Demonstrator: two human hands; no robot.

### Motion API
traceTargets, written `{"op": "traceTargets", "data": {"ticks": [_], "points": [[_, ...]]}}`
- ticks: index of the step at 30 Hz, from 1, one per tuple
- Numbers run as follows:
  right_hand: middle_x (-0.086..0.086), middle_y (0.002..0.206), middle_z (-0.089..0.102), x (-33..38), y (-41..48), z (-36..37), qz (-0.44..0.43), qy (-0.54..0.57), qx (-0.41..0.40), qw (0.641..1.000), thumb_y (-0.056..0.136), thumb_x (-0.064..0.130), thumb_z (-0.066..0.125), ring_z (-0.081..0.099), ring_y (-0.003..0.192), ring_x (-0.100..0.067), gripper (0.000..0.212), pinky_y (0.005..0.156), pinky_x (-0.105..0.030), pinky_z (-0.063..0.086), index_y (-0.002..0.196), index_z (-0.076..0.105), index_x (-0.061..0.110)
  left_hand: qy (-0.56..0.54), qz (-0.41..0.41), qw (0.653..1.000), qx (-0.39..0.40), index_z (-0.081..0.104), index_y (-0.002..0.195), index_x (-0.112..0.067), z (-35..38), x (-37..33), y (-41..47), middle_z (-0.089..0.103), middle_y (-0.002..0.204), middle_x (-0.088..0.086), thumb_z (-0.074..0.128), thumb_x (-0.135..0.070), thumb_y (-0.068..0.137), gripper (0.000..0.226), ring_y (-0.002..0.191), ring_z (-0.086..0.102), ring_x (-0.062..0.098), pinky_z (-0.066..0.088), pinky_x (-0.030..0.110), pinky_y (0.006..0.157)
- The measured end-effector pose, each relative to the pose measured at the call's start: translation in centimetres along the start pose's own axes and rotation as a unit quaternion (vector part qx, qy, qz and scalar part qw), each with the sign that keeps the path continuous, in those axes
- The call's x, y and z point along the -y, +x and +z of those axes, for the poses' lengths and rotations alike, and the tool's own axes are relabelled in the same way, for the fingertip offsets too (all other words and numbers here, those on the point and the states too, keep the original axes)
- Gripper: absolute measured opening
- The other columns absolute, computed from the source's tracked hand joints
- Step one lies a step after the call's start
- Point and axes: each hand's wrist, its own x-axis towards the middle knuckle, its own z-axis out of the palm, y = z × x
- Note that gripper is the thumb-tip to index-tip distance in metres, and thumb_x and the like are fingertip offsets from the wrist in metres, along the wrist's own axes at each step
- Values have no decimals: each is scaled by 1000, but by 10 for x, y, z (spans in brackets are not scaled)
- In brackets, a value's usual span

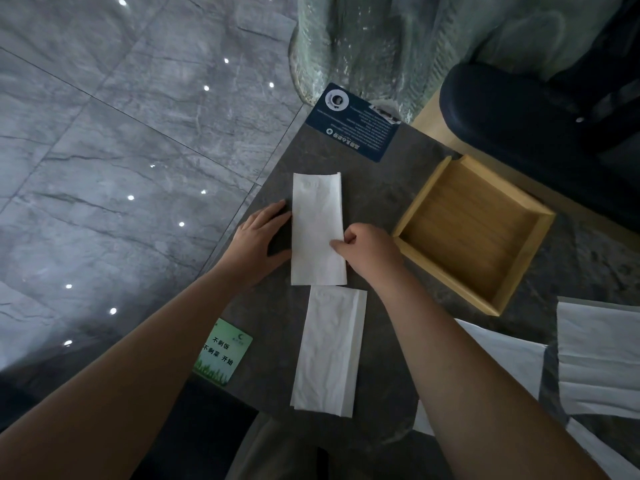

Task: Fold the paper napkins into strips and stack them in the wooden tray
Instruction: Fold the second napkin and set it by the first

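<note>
The two folded napkins are showing plain white with a faint embossed texture, and the unfolded sheets at the right are showing the same white. The tray is showing pale honey wood with a darker, straight-grained floor. The surface is showing dark grey with mottled flecks. The floor is showing grey marble veining dotted with white light spots. One card is showing navy with white print; another is showing green with dark characters.
</note>
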Motion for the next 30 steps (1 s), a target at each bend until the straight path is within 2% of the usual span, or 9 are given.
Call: {"op": "traceTargets", "data": {"ticks": [6, 17, 20, 22, 23, 25, 26, 28, 30], "points": [[2, 87, 71, -3, 0, -5, -8, 17, 17, 1000, 98, 48, 72, 70, 78, -14, 28, 82, -40, 66, 97, 69, 21, 4, -9, 1000, 5, 34, 162, -24, -1, -3, -1, 21, 172, -3, 73, -38, 94, 80, 156, 21, 28, 23, 59, 125], [5, 83, 69, 1, -7, -2, -4, 7, -15, 1000, 97, 55, 71, 69, 74, -13, 33, 78, -39, 65, 97, 68, 22, -1, -13, 1000, 12, 34, 162, -21, -4, -4, 0, 22, 171, -2, 75, -37, 93, 81, 155, 24, 26, 26, 54, 125], [5, 85, 69, 4, -9, -5, 2, 18, -6, 1000, 96, 62, 68, 67, 74, -11, 39, 77, -35, 64, 99, 65, 23, -30, -21, 999, -3, 39, 159, -17, -7, -6, -1, 31, 168, 1, 71, -29, 97, 71, 151, 33, 24, 33, 46, 123], [5, 86, 68, 6, -13, -11, 10, 20, -3, 1000, 95, 66, 66, 67, 74, -10, 43, 73, -31, 62, 102, 62, 23, -74, -39, 995, -54, 46, 154, -13, -14, -11, -3, 44, 159, 5, 64, -21, 101, 56, 141, 46, 23, 41, 37, 116], [5, 86, 68, 5, -15, -12, 12, 23, -6, 1000, 95, 66, 66, 68, 74, -11, 44, 70, -31, 61, 103, 60, 23, -87, -37, 991, -90, 52, 149, -10, -17, -14, -2, 51, 152, 8, 62, -16, 102, 48, 134, 53, 23, 45, 37, 112], [4, 86, 68, 2, -23, -13, 8, 33, -29, 999, 97, 63, 66, 69, 75, -13, 41, 69, -33, 62, 104, 58, 23, -82, 5, 986, -146, 62, 137, -5, -23, -24, 4, 60, 138, 13, 61, -7, 100, 36, 122, 61, 28, 52, 44, 103], [5, 87, 68, 1, -26, -13, 3, 51, -37, 998, 99, 59, 65, 69, 76, -12, 37, 70, -33, 62, 105, 59, 23, -71, 30, 986, -150, 64, 133, -4, -23, -31, 9, 62, 135, 14, 62, -5, 99, 34, 119, 63, 29, 54, 46, 100], [6, 90, 69, 2, -30, -14, -10, 105, -21, 994, 104, 51, 62, 69, 81, -11, 28, 73, -29, 59, 107, 63, 23, -45, 79, 989, -118, 66, 132, -6, -21, -47, 25, 63, 138, 12, 61, -5, 98, 34, 123, 62, 30, 54, 48, 102], [3, 97, 73, 5, -30, -14, -13, 162, 20, 987, 109, 43, 57, 72, 88, -12, 26, 79, -28, 57, 110, 68, 20, -7, 128, 990, -64, 65, 136, -9, -12, -65, 42, 58, 147, 11, 57, -7, 99, 37, 134, 56, 30, 49, 48, 110]]}}
